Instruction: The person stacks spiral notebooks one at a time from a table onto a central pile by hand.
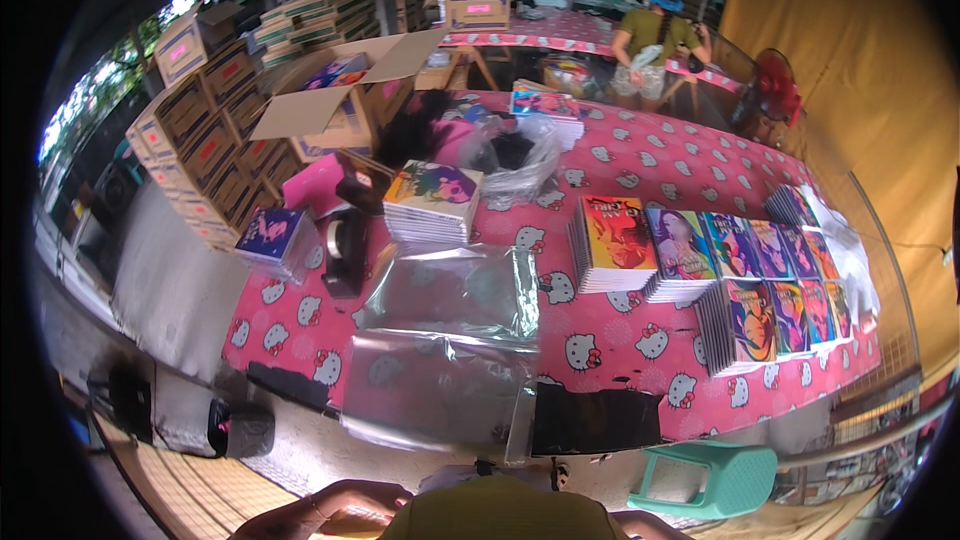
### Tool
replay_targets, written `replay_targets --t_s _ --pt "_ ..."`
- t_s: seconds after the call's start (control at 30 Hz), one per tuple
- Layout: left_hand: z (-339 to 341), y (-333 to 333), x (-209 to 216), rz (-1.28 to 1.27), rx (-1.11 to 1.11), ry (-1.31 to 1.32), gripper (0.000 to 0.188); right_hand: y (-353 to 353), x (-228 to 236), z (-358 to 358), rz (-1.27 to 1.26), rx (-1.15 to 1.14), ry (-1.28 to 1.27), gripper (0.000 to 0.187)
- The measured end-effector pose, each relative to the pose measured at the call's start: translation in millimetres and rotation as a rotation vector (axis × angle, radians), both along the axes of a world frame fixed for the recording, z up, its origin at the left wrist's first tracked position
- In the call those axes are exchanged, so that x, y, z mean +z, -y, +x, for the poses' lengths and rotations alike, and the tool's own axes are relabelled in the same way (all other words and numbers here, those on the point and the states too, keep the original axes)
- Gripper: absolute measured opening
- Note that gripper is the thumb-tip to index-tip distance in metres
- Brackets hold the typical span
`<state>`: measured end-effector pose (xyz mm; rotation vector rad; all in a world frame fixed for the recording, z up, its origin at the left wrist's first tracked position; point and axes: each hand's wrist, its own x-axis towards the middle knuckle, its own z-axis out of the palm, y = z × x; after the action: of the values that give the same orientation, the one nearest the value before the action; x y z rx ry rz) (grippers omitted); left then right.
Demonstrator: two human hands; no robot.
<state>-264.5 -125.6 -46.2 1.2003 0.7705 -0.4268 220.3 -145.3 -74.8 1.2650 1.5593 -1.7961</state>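
Observation:
My left hand [368,500] is low at the bottom edge, beside my yellow-green shirt and away from the table. Its fingers are too unclear to read. Of my right arm only a bit of skin shows at the shirt's other side; that hand is out of sight. Straight ahead, clear plastic sleeves [440,385] lie in overlapping stacks at the table's near edge. Behind them stands a stack of books [432,190] with colourful covers. A black tape dispenser [346,252] sits to the left, near a smaller wrapped stack of purple-covered books [270,237].
Several book stacks [615,240] fill the right of the pink cartoon-cat tablecloth [640,155]. An open carton [350,125] and piled boxes [205,150] stand left. A plastic bag [520,165] lies farther back. A green stool [725,480] is below right. People stand beyond, near a red fan [775,90].

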Motion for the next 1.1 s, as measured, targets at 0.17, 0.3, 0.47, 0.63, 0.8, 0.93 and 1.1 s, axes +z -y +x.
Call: replay_targets --t_s 0.17,0.3,0.47,0.63,0.8,0.93,1.1 --pt "-27.8 -13.9 -70.2 0.282 -0.129 -0.051 0.026 14.9 4.2 -16.9 -0.038 0.007 0.025 0.041" --pt "-5.8 -11.7 -77.2 0.461 0.035 -0.106 0.033 27.3 16.1 -26.9 -0.111 0.127 0.097 0.042" --pt "93.9 -86.4 -48.2 0.373 0.111 0.016 0.037 42.2 -45.7 0.3 0.278 -0.247 -0.28 0.033" --pt "230.6 -75.6 -69.7 0.576 -0.122 0.202 0.03 35.4 -66.8 -12.9 0.464 -0.582 -0.151 0.036" --pt "319.0 -83.7 -75.8 0.553 -0.305 0.109 0.03 47.8 -78.9 89.3 0.488 -0.629 -0.139 0.036" --pt "473.5 -116.9 -7.3 1.101 -0.04 0.485 0.032 -6.1 -8.5 275.5 1.351 -0.81 0.318 0.048" --pt "792.2 -138.1 53.9 1.671 -0.058 0.956 0.06 -76.0 17.7 567.8 1.633 -0.992 0.837 0.078"
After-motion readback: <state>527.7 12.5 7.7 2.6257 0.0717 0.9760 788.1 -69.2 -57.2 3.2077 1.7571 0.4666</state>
